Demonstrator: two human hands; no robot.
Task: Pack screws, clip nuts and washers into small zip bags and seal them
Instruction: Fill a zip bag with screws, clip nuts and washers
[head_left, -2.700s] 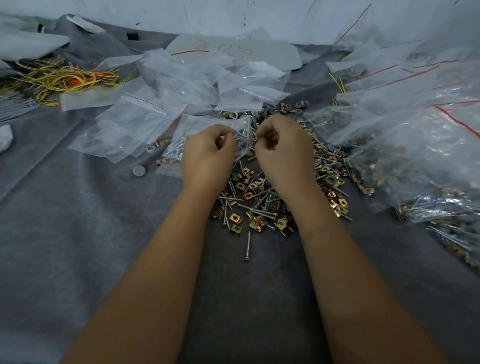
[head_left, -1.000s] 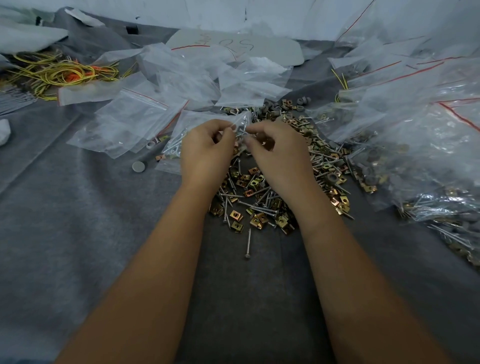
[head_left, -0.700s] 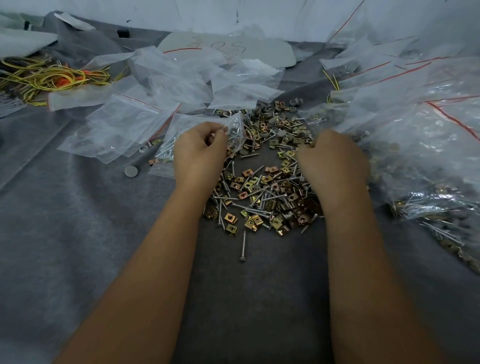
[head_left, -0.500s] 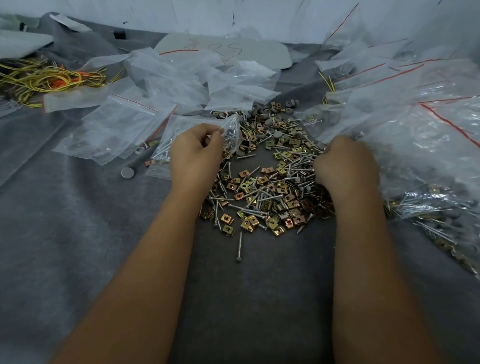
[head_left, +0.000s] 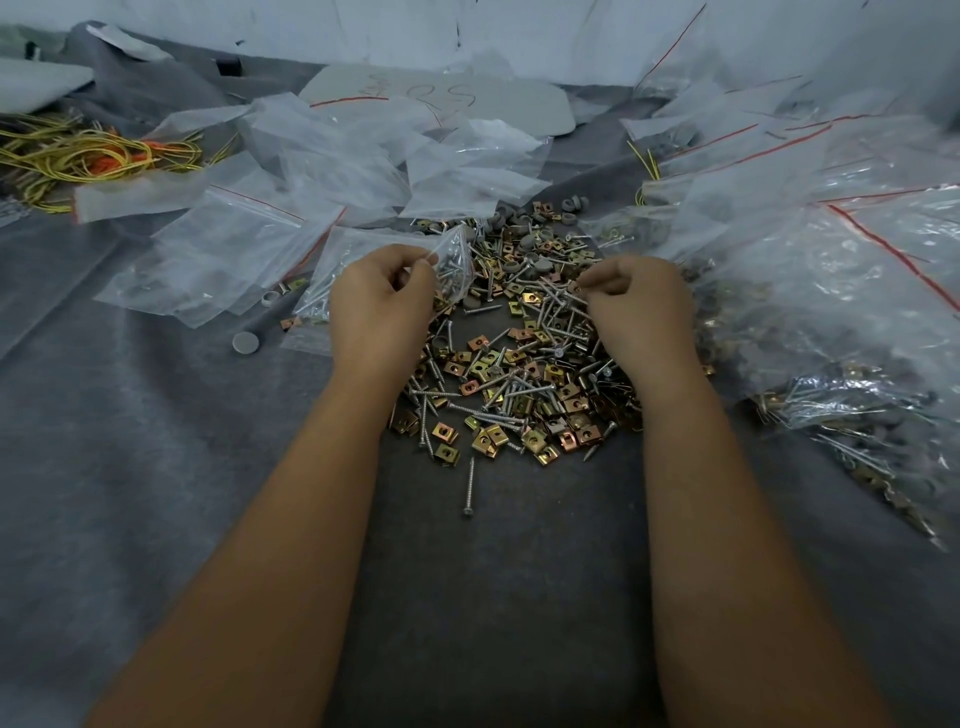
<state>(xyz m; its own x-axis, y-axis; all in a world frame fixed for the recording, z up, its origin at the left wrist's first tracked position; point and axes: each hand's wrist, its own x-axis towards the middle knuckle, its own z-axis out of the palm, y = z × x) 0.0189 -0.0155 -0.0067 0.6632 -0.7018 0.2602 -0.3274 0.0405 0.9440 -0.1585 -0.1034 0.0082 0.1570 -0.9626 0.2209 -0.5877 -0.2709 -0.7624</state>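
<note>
Forearms fill the lower frame as I look down at the grey felt-covered table (head_left: 156, 467). Just beyond them a lone screw (head_left: 470, 486) lies apart from the loose heap of screws, clip nuts and washers (head_left: 519, 374) at centre frame. My right hand (head_left: 636, 306) sits over the heap's right edge, its grip curled, fingertips pinching something small I cannot make out. My left hand (head_left: 382, 304), left of centre, pinches the mouth of a small zip bag (head_left: 452, 260) holding screws. Filled bags (head_left: 841, 322) pile at right; empty bags (head_left: 291, 171) spread across the upper left, with yellow wires (head_left: 88, 158) at the far upper left.
</note>
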